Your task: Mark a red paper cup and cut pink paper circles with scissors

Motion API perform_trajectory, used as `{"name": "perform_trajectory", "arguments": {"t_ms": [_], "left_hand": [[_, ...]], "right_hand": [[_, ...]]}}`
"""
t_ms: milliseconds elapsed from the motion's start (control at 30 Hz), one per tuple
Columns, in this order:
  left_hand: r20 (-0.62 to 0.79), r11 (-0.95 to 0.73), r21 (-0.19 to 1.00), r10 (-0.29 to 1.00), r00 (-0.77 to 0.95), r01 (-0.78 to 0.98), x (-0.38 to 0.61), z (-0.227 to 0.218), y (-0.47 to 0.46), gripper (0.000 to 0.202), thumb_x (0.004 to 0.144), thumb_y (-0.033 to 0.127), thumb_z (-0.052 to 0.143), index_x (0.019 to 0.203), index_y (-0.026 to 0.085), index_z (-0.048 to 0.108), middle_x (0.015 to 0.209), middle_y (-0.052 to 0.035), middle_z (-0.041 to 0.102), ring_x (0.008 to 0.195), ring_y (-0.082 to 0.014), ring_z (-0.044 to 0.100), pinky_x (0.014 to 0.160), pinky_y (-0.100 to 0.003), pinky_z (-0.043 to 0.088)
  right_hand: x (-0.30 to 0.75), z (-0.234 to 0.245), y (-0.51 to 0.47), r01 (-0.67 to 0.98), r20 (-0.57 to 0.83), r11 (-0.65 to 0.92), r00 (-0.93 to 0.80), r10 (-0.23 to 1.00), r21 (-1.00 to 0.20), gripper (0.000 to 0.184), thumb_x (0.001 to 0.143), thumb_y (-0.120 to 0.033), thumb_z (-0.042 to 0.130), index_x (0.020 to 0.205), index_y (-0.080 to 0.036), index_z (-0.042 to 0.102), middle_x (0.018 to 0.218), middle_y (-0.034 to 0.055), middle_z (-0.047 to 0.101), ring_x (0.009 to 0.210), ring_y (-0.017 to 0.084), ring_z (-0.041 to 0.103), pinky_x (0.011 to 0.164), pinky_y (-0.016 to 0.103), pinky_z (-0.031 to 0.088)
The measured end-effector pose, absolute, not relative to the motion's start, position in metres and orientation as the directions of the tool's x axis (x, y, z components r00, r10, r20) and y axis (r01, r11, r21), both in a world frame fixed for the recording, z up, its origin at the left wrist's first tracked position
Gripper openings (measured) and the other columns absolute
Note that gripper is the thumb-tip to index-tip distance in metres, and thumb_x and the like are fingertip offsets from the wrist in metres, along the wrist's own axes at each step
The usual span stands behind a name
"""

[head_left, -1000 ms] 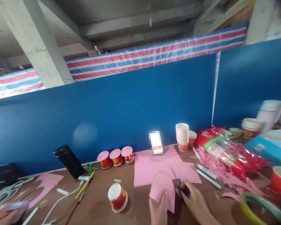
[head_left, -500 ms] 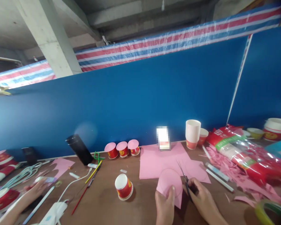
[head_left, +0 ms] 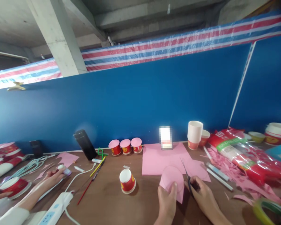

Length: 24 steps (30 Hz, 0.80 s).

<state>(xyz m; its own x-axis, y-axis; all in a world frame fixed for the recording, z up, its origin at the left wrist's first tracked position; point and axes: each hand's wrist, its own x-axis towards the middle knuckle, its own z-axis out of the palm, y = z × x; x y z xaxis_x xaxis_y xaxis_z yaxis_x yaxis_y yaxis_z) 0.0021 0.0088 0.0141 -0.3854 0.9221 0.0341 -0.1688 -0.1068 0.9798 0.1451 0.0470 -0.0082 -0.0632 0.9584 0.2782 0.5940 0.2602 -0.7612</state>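
At the far left, a co-worker's near hand (head_left: 1, 194) is closed around a red cup (head_left: 15, 187), while the co-worker's outstretched hand (head_left: 55, 175) grips a small bottle (head_left: 65, 171) with a purple end. A white power strip (head_left: 56, 210) lies in front of that arm. Farther right, 1 red cup stands upside down on the brown table (head_left: 103, 203), and 3 pink-topped cups (head_left: 125, 147) line up behind it near the blue partition (head_left: 131, 103). Next, the wearer's left hand (head_left: 168, 197) pinches the pink paper piece (head_left: 172, 179), thumb flat on its face, the other fingers mostly hidden; the piece is held up in front of the pink sheets (head_left: 164, 159). Just to its right, the right hand (head_left: 201, 190) is curled around the dark handles of the scissors (head_left: 189, 182), blades pointing away beside the paper; whether they touch it, I cannot tell. Beyond lie 2 pens (head_left: 219, 179) and pink scraps (head_left: 236, 175).
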Motion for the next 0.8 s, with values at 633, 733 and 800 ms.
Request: {"name": "perform_trajectory", "arguments": {"t_ms": [633,733,800], "left_hand": [[0.046,-0.125,0.978,0.913,-0.405,-0.169,0.0,0.0138,0.0063,0.043,0.066,0.041,0.066,0.085,0.003,0.068,0.078,-0.0143,0.069,0.077,-0.0255,0.064,0.07,-0.032,0.051],[0.047,-0.129,0.976,0.913,-0.406,-0.177,0.0004,0.0124,0.0062,0.042,0.066,0.04,0.066,0.086,0.003,0.067,0.079,-0.0139,0.069,0.077,-0.0249,0.064,0.07,-0.03,0.051],[0.05,-0.131,0.976,0.914,-0.403,-0.175,0.0007,0.0128,0.0059,0.041,0.067,0.039,0.066,0.087,0.003,0.067,0.081,-0.0142,0.069,0.079,-0.025,0.064,0.07,-0.029,0.051]], "right_hand": [[0.1491,0.0007,0.0534,0.545,0.245,0.244,-0.072,0.967,-0.802,0.028,0.073,-0.044,0.048,0.058,-0.021,0.039,0.052,-0.0044,0.041,0.052,0.014,0.044,0.048,0.021,0.037],[0.1511,-0.0026,0.0534,0.525,0.265,0.269,-0.085,0.961,-0.808,0.027,0.072,-0.041,0.05,0.058,-0.021,0.038,0.053,-0.0046,0.04,0.052,0.013,0.043,0.048,0.021,0.037],[0.1524,-0.0065,0.054,0.516,0.275,0.281,-0.09,0.957,-0.809,0.027,0.074,-0.041,0.05,0.059,-0.021,0.038,0.054,-0.0044,0.04,0.053,0.014,0.043,0.049,0.021,0.037]]}}
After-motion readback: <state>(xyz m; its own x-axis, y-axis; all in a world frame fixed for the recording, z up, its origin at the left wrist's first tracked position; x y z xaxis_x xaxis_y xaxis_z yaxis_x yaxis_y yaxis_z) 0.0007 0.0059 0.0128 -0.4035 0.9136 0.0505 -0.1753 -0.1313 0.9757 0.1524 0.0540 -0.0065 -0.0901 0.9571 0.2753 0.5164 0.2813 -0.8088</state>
